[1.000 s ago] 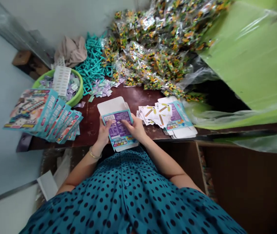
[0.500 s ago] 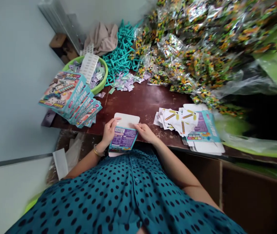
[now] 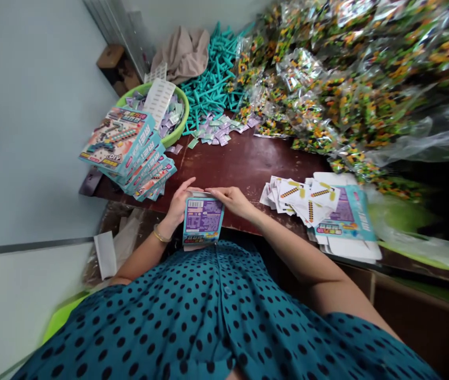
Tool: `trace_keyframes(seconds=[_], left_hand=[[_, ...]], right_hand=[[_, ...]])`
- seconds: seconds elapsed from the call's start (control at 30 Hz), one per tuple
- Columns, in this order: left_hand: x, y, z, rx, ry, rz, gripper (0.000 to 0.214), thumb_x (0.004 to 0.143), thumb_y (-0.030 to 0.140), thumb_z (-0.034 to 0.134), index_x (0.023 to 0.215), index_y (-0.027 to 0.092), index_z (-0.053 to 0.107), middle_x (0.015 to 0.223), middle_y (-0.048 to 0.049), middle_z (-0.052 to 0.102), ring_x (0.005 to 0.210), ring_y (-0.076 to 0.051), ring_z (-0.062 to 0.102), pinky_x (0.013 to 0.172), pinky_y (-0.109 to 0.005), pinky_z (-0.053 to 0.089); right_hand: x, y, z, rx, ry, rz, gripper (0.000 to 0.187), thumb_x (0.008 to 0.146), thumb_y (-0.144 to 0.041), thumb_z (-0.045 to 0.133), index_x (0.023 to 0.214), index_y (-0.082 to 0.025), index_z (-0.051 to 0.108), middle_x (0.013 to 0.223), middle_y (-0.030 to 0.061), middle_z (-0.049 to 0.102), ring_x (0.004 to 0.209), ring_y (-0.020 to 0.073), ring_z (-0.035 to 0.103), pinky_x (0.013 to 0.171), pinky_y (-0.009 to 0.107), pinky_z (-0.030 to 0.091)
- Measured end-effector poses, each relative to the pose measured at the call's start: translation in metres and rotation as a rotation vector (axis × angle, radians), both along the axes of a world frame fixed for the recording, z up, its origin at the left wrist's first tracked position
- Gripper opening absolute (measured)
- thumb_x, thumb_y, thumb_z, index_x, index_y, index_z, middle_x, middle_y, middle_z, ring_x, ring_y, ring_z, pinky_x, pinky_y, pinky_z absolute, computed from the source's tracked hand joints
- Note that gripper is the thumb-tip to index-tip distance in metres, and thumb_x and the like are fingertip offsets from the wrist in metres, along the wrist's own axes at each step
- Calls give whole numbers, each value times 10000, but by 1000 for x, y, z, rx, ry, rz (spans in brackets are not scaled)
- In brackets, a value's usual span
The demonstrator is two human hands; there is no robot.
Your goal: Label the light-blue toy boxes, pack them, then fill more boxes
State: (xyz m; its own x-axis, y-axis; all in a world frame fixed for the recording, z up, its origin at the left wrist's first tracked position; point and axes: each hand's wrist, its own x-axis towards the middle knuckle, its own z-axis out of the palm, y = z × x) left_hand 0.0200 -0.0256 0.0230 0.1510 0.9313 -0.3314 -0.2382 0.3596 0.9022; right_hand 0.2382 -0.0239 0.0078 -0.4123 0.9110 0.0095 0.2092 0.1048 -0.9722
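Note:
A small teal and purple cardboard box (image 3: 203,220) is held upright against the table's front edge, its barcode side facing me. My left hand (image 3: 178,203) grips the box's left side, thumb near the top edge. My right hand (image 3: 230,199) lies over the top right corner, its fingers pressing the white top flap, now seen edge-on. What the box contains is hidden. To the right, a pile of instruction sheets (image 3: 293,192) with pickaxe pictures rests on flattened boxes (image 3: 356,208). On the left stands a leaning stack of printed boxes (image 3: 119,140).
Behind the stack is a green basket (image 3: 187,113) of small sachets with a label sheet on top. Teal plastic sticks (image 3: 212,66) and loose sachets (image 3: 218,129) lie beside it. Bagged colourful parts (image 3: 319,100) heap across the back right of the dark red table (image 3: 244,158).
The white top flap, standing open before, is folded down over the box. My right hand has moved from the flap's side onto the top. The view has shifted slightly left.

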Motion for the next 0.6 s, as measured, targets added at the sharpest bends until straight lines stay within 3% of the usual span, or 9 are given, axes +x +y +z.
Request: trace_keyframes(seconds=[0.1, 0.2, 0.3, 0.4, 0.5, 0.6], left_hand=[[5, 0, -3, 29, 22, -19, 648, 845, 264, 614, 1483, 202, 521, 1034, -56, 781, 810, -173, 711, 757, -297, 541], [10, -2, -6, 119, 57, 4, 543, 938, 339, 516, 1467, 222, 547, 1096, -63, 774, 881, -186, 717, 812, -317, 556], [7, -8, -11, 326, 228, 10, 442, 1024, 505, 436, 1168, 198, 720, 1165, -106, 744, 1076, -242, 702, 955, -387, 547], [-3, -17, -18, 522, 477, -42, 493, 1014, 610, 484, 946, 198, 747, 1200, -119, 717, 1172, -266, 664, 1063, -434, 499], [-13, -28, -29, 590, 613, 6, 441, 1005, 603, 526, 1018, 215, 735, 1226, -115, 712, 1208, -262, 650, 1115, -454, 470], [-16, -38, -37, 589, 648, 113, 387, 1006, 566, 546, 1078, 220, 703, 1255, -118, 701, 1236, -259, 637, 1131, -458, 463]], right_hand=[[6, 10, 3, -25, -89, 17, 350, 961, -412, 654, 1231, -244, 800, 1270, 44, 761, 1132, 312, 758, 1018, 477, 599], [10, 13, 4, 24, -141, -22, 295, 959, -361, 651, 1178, -264, 823, 1189, 34, 792, 1044, 314, 782, 978, 490, 615], [13, 5, 3, 52, -78, 56, 338, 1008, -422, 589, 1212, -264, 807, 1273, 39, 765, 1147, 301, 752, 1056, 485, 583], [15, -8, -5, 82, -40, 135, 395, 1040, -457, 532, 1295, -262, 762, 1355, 53, 730, 1286, 275, 685, 1151, 485, 519], [13, -25, -24, 180, -5, 4, 429, 1019, -474, 576, 1367, -263, 708, 1417, 78, 692, 1394, 260, 604, 1215, 495, 458], [2, -42, -45, 214, 49, -228, 384, 1029, -488, 551, 1281, -266, 736, 1353, 88, 723, 1365, 244, 622, 1216, 496, 459]])
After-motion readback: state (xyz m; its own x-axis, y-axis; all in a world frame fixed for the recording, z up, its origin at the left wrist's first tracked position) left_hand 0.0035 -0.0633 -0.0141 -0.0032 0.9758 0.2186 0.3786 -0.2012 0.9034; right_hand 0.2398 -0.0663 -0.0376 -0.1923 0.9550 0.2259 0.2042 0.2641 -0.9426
